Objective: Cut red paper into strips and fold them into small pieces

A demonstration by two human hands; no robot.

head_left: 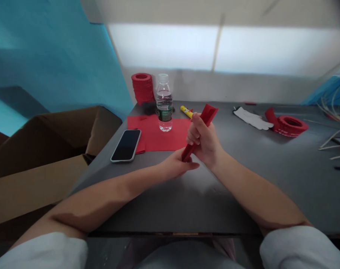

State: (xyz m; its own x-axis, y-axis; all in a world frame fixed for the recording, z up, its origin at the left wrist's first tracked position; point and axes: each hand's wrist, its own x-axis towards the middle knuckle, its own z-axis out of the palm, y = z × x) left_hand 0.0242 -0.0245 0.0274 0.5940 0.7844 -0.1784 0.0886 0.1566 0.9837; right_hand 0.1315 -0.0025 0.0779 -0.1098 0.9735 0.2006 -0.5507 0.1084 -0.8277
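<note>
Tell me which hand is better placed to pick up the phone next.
Left. The left hand only pinches the lower end of the folded red paper, on the same side of the table as the phone. The right hand wraps the paper's middle, carrying it, farther from the phone.

A dark grey table [242,186] carries a red paper sheet [154,136] with a water bottle [164,104] standing on it, a phone [126,145] overlapping its left edge, a yellow marker [186,111], a white glove [252,118], red paper rings [291,125], another red stack [142,87] at the back, and thin sticks [334,140] at right.
</note>
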